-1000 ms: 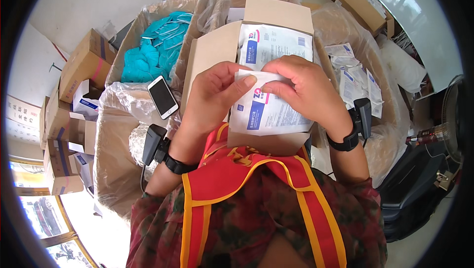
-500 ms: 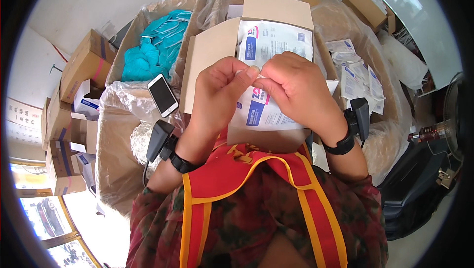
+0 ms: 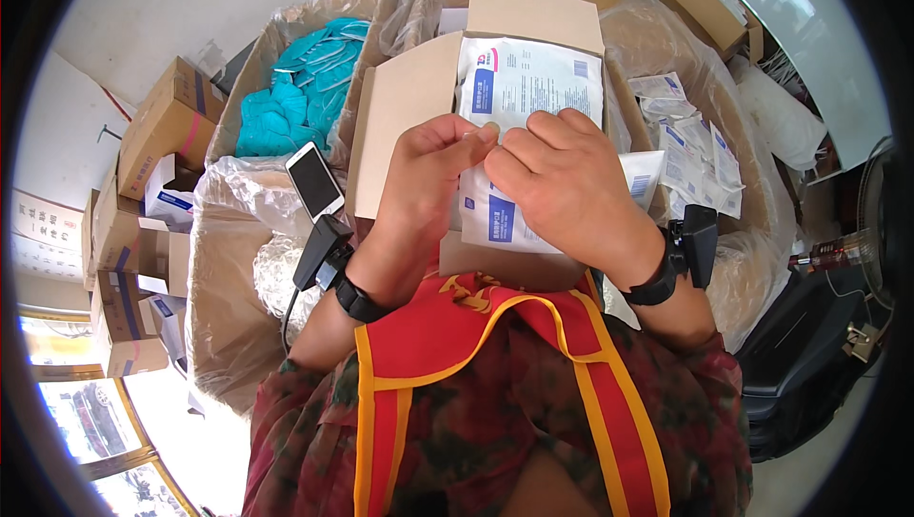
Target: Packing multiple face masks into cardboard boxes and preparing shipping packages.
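Note:
Both my hands meet in front of me over an open cardboard box (image 3: 405,108). My left hand (image 3: 428,169) is closed, thumb and index finger pinched at the upper edge of a white packet (image 3: 509,222) with a blue label. Close beside it, my right hand (image 3: 562,169) is curled with its knuckles up; its fingertips are hidden, and they appear to grip the same edge. One end of the packet shows past the right wrist. Another white packet (image 3: 533,79) with a blue label lies in the box beyond my hands.
Turquoise face masks (image 3: 300,89) fill a plastic-lined carton at the left. A white smartphone (image 3: 314,181) lies near my left forearm. Several white packets (image 3: 690,146) sit in a lined carton at the right. Brown cartons (image 3: 171,131) are stacked far left; a black bag-like object (image 3: 809,355) stands right.
My right hand has turned so its knuckles face up more, and the fingertips have drawn slightly apart. The packet under them has shifted slightly right, with more of its right end showing.

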### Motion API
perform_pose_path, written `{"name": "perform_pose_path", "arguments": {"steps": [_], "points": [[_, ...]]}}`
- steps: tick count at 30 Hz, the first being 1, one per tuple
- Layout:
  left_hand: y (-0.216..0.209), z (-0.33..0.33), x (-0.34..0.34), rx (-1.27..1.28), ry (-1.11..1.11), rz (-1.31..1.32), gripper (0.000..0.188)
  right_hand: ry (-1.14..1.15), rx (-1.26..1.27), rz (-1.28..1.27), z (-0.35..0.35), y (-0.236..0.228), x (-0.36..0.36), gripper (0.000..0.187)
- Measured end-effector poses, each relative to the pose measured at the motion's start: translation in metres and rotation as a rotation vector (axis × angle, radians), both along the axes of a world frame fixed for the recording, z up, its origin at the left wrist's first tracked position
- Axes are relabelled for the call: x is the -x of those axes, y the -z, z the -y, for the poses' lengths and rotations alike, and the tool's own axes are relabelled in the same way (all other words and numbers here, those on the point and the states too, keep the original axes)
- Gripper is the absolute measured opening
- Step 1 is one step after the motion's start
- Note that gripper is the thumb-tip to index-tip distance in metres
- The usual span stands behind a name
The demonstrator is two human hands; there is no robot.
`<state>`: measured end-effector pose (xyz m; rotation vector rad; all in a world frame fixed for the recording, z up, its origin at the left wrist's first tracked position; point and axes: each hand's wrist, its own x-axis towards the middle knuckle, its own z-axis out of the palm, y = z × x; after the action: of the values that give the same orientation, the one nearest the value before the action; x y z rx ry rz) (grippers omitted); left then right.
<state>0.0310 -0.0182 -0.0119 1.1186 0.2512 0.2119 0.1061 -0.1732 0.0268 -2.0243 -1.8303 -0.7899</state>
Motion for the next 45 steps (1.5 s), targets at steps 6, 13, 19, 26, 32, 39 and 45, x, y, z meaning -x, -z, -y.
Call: {"name": "perform_pose_path", "arguments": {"steps": [6, 13, 19, 26, 32, 39, 45], "points": [[-0.004, 0.003, -0.003, -0.052, -0.029, 0.116, 0.012, -0.031, -0.066, -0.232, 0.007, -0.002, -0.014, 0.010], [-0.002, 0.012, 0.005, -0.174, -0.152, 0.123, 0.014, 0.060, -0.183, -0.254, 0.018, 0.000, -0.018, 0.014], [0.002, 0.018, 0.006, -0.425, -0.234, 0.151, 0.008, 0.089, -0.166, -0.375, 0.017, 0.000, -0.009, 0.018], [0.003, 0.021, 0.012, -0.659, -0.204, 0.267, 0.008, 0.044, -0.015, -0.758, 0.023, -0.009, -0.009, 0.016], [-0.010, 0.017, 0.019, -0.668, -0.087, 0.193, 0.006, -0.011, 0.001, -0.862, 0.018, -0.013, -0.007, 0.013], [-0.001, 0.019, 0.020, -0.569, -0.135, 0.237, 0.005, 0.065, 0.083, -0.796, 0.012, -0.017, -0.009, 0.019], [-0.001, 0.013, 0.010, -0.269, -0.087, 0.174, 0.010, -0.081, -0.071, -0.359, 0.004, -0.004, -0.006, 0.008]]}}
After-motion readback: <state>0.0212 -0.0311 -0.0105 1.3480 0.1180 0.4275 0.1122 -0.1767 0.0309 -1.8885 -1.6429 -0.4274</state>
